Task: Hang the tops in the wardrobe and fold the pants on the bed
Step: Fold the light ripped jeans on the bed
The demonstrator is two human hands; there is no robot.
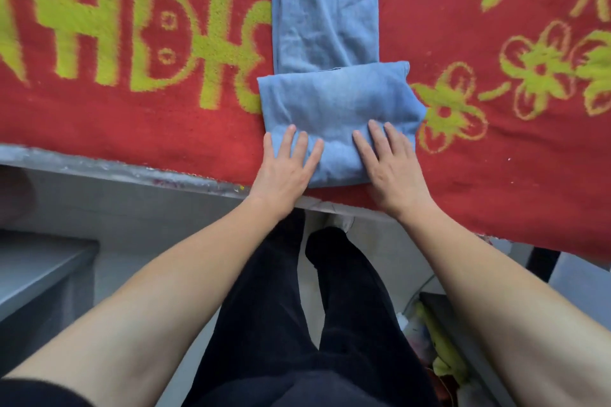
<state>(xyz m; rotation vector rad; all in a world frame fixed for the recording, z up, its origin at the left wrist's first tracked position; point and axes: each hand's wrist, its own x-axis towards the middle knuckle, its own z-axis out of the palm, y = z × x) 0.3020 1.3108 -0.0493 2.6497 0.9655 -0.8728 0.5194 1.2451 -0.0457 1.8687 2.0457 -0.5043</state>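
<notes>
Bright, even, soft light, faint shadows, slightly soft focus, wide-angle bending toward the edges.

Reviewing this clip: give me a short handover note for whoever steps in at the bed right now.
Left hand: flat, fingers straight, pressing the near-left part of the light blue denim pants.
Right hand: flat, pressing the near-right part.
Pants lie on the red blanket with yellow-green pattern.
Done: near end folded over.
Left: fold the rest toward the far end.
No tops or wardrobe in view.
</notes>
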